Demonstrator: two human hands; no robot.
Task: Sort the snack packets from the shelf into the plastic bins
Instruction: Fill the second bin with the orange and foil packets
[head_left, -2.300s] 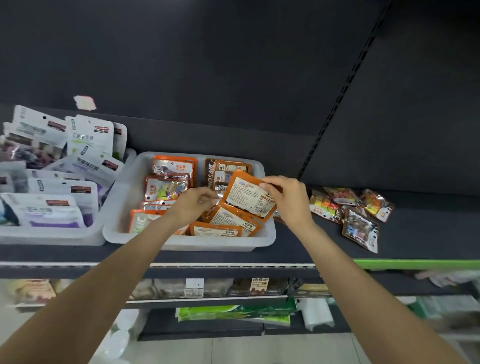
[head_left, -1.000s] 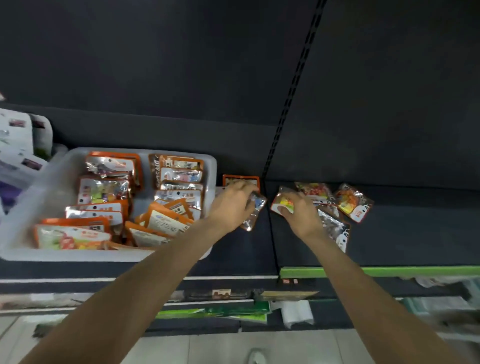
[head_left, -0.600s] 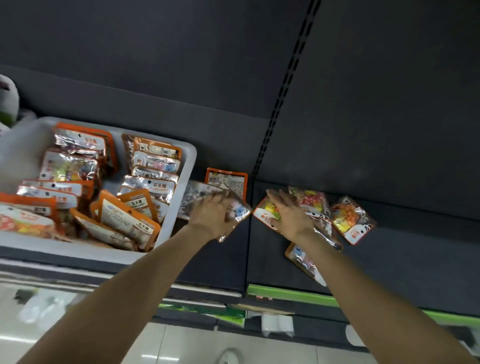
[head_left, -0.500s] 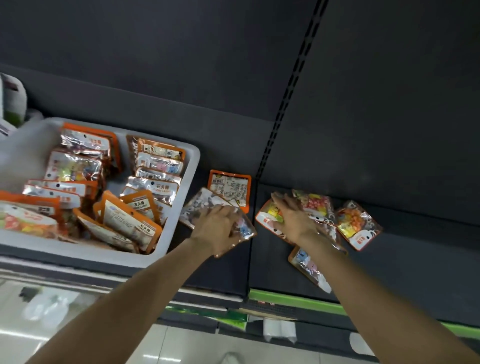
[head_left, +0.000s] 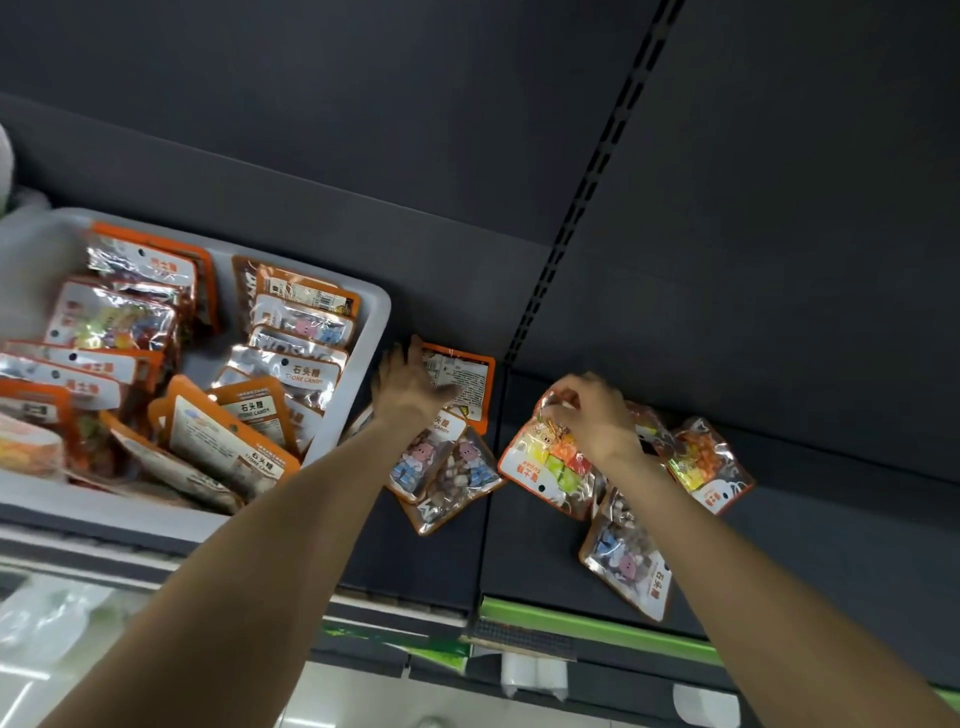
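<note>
Left hand is spread flat, fingers apart, reaching over an orange packet lying on the dark shelf right beside the white bin full of candy packets. Right hand has its fingers curled, pinching the top of a colorful candy packet. More loose packets sit around it.

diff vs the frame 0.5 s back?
Left hand let go of the clear packets, which now lie on the shelf, and reached back, open, to the orange packet. Right hand went from pressing flat to pinching the top of the colourful packet. Bin and the other packets unchanged.
</note>
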